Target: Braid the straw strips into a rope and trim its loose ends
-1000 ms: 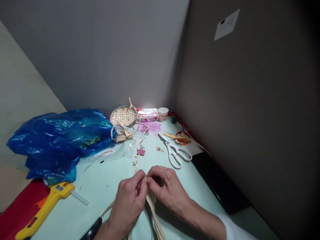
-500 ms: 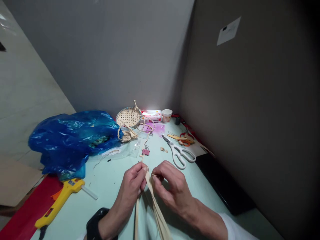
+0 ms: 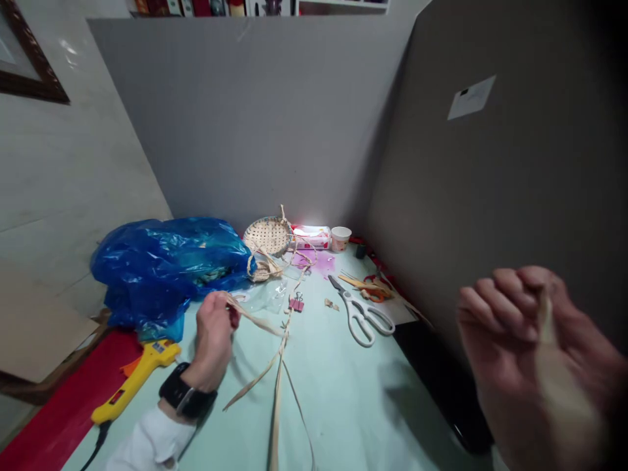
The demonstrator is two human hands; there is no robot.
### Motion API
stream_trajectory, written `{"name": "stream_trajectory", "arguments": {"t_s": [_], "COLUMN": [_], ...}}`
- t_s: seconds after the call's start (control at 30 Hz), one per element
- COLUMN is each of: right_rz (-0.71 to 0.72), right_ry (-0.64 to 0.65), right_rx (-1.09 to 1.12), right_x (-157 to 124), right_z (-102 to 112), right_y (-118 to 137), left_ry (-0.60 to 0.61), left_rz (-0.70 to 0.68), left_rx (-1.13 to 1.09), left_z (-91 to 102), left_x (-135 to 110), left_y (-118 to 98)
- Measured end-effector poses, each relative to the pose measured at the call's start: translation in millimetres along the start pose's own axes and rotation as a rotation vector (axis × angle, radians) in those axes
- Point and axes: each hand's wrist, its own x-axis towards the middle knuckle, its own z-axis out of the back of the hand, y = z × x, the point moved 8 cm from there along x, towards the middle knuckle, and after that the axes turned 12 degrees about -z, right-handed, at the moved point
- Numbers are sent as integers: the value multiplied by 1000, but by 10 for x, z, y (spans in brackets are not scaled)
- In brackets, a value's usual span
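My left hand [image 3: 214, 340], closed in a pinch, holds the end of a pale raffia strip [image 3: 256, 322] to the left of the braid. That strip runs to a thin braided cord [image 3: 286, 324] lying on the table, where several loose strands [image 3: 276, 412] fan out toward me. A pink binder clip [image 3: 297, 303] grips the cord farther back. High at the right and close to the camera, my right hand [image 3: 515, 327] is closed around another pale raffia strip [image 3: 547, 320], blurred at its lower end.
White-handled scissors [image 3: 360, 317] lie right of the clip, near orange-handled scissors [image 3: 375, 292]. A blue plastic bag [image 3: 171, 255], woven basket [image 3: 267, 235] and paper cup [image 3: 340, 239] stand at the back. A yellow glue gun [image 3: 132, 383] lies left; a black flat object [image 3: 436, 386] lies right.
My hands have parted from the middle: the left moved left with a strip, the right swung up and far right with another. The view has tilted upward.
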Motion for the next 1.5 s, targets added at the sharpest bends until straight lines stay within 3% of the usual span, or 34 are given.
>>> {"name": "stream_trajectory", "arguments": {"t_s": [0.07, 0.13, 0.2, 0.3, 0.37, 0.53, 0.8, 0.9, 1.0, 1.07, 1.23, 1.3, 1.37, 1.43, 1.5], "right_rz": [-46, -99, -202, -286, -253, -196, 4, 6, -295, -452, -585, -602, -595, -606, -664], "right_ry": [-39, -76, -62, 97, 173, 209, 112, 186, 506, 617, 625, 601, 563, 541, 518], "right_rx": [-49, -234, -441, -659, -793, -958, -1176, -1151, -960, -850, -717, -730, -783, -816, -763], "right_x": [213, 377, 466, 456, 405, 324, 348, 180, -179, -412, -563, -517, -459, -435, -448], "right_z": [165, 314, 387, 280, 163, 26, 61, -117, -392, -491, -429, -368, -316, -285, -257], "right_y": [-62, -247, -532, -892, -997, -1112, -1124, -1146, -1485, -1688, -1938, -1952, -1935, -1932, -1964], "left_ry": [-91, -117, -80, 54, 146, 317, 567, 620, 673, 722, 811, 807, 731, 731, 811], "left_rz": [-37, -50, -44, 1, 36, 78, 108, 84, 9, -20, -6, -74, -271, -312, -296], "left_rx": [-26, -55, -80, -110, -123, -120, -90, -85, -64, -39, 23, 186, 524, 646, 686], "left_z": [116, 149, 103, -53, -155, -344, -678, -758, -814, -849, -868, -794, -657, -575, -558], "left_x": [118, 177, 180, 108, 42, -114, -496, -638, -779, -880, -925, -766, -522, -367, -332], "left_y": [-3, -19, -45, -84, -110, -160, -138, -214, -330, -368, -321, -314, -385, -387, -332]}}
